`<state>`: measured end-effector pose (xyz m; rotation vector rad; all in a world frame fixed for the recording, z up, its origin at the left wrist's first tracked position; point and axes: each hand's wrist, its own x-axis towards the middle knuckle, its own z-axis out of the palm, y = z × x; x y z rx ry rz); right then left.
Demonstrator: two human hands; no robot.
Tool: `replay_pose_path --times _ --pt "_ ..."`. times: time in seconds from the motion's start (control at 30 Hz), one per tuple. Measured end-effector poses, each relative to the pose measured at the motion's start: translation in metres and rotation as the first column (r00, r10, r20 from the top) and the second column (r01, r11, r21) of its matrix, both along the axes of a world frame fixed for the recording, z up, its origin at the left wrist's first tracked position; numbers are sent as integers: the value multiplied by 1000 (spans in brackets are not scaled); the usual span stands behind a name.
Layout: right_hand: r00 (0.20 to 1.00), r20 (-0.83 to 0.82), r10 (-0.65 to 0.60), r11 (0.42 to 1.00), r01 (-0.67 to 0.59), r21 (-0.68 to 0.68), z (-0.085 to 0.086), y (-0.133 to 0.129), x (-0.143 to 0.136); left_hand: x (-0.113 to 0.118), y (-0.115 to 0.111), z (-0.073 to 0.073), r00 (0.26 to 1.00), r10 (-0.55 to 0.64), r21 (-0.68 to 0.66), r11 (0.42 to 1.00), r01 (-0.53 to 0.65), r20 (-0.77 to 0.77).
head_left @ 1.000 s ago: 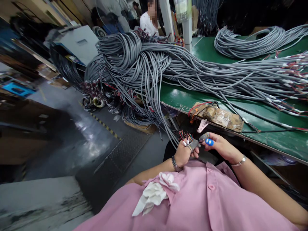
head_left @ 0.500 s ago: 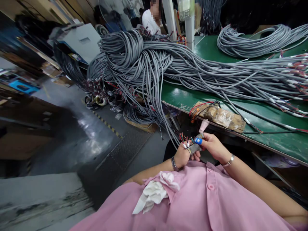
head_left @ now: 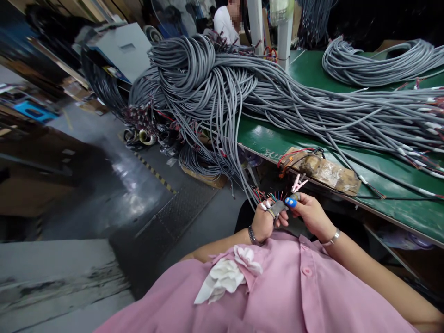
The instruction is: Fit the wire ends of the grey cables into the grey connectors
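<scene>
Grey cable ends run into my left hand (head_left: 262, 223), closed around them near my waist. Thin coloured wires (head_left: 276, 197) fan out of it, some red, green and white. White sleeves show at the hand's near side. Facing it, my right hand (head_left: 311, 213) is pinched close to the wire tips, with a blue wrap on the thumb and a greyish wrap on a finger. A pink peg-like clip (head_left: 299, 184) juts up from these fingers, its two arms spread in a V; its lower end is hidden. Whether the clip touches a wire I cannot tell.
A big heap of grey cables (head_left: 194, 69) spills over the left end of the green table (head_left: 263, 134). A taped wooden block (head_left: 329, 173) lies at its near edge. Another cable coil (head_left: 374, 62) lies farther back. A person in white (head_left: 225, 23) is behind.
The pink clip has turned, so its two arms now show apart. The coloured wires in my left hand look more fanned out. The view has shifted slightly.
</scene>
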<state>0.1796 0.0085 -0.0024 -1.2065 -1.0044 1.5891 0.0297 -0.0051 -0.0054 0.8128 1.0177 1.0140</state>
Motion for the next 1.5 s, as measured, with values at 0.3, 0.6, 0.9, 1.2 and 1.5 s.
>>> replay_pose_path --times 0.3,0.6,0.9,1.2,1.5 --pt "956 -270 -117 991 97 -88 -5 -5 20 -6 3 4 997 54 -24 998 -53 54" --pt "925 -378 -20 991 -32 -132 3 27 22 -2 11 29 972 -199 -3 980 201 125" --pt "902 -411 -130 987 76 -145 10 28 9 7 16 28 968 -229 -39 971 234 102" --pt "879 -424 -220 975 184 -126 9 30 4 12 15 16 969 -237 -64 968 241 69" --pt "888 -447 -111 987 47 -152 11 25 10 6 7 19 976 -211 -63 975 213 44"
